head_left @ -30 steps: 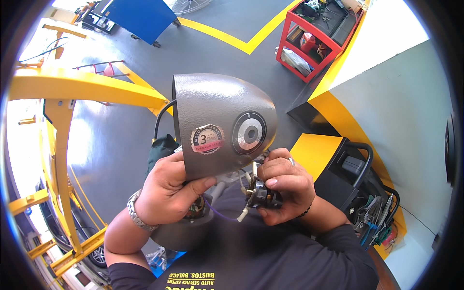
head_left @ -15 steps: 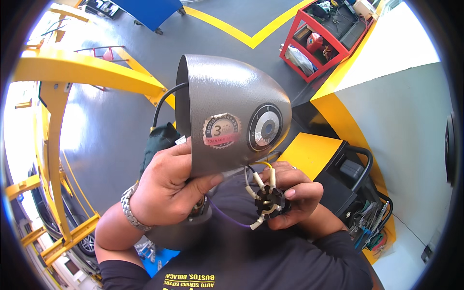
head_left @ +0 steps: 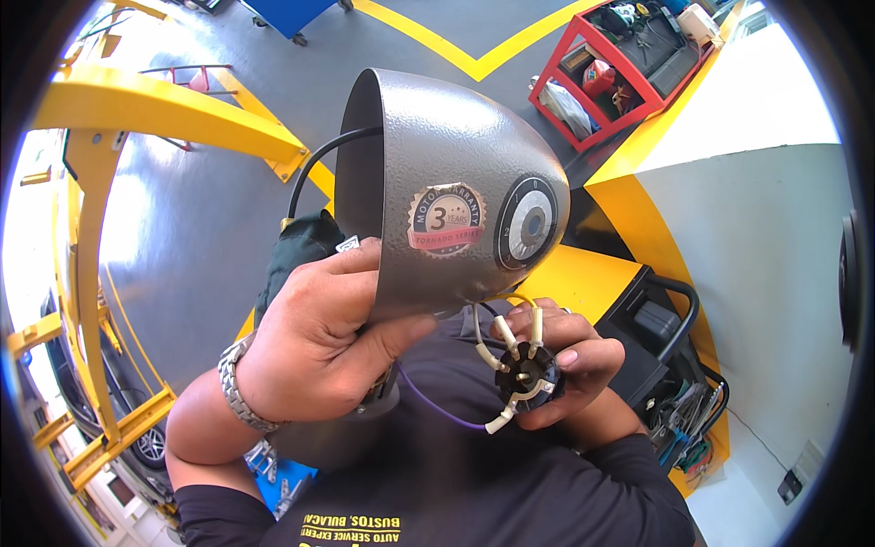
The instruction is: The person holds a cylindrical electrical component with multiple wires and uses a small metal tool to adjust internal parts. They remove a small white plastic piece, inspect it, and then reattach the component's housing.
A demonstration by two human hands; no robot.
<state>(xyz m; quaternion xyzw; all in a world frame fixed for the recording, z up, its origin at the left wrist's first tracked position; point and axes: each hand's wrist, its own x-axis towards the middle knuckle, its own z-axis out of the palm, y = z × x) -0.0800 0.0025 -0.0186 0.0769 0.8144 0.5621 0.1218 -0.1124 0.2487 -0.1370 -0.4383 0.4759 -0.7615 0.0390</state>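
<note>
A grey, hammered-finish motor cover (head_left: pixel 437 118), shaped like a bullet, hangs in front of me with its open end to the left. On its nose are a round speed dial (head_left: pixel 531 224) and a round sticker. My left hand (head_left: pixel 314 333), wearing a metal watch, is closed on the cover's lower rim. Just below the cover, my right hand (head_left: pixel 583 360) pinches a round black rotary switch (head_left: pixel 529 376) with its terminals facing up. White-sleeved wire ends plug into it, and a purple wire (head_left: pixel 437 412) curves away to the left. Behind my left hand sits a dark green cloth-like piece (head_left: pixel 301 251).
A black cable (head_left: pixel 305 173) loops out of the cover's open end. Yellow lift frame (head_left: pixel 173 114) stands at left, with a car wheel (head_left: pixel 149 447) below it. A red tool cart (head_left: pixel 565 91) is at far right. Nearer on the right is a yellow-and-black cabinet (head_left: pixel 592 283).
The cover has shifted up and to the right, with its open end a little more in view. The switch and my right hand have moved slightly right.
</note>
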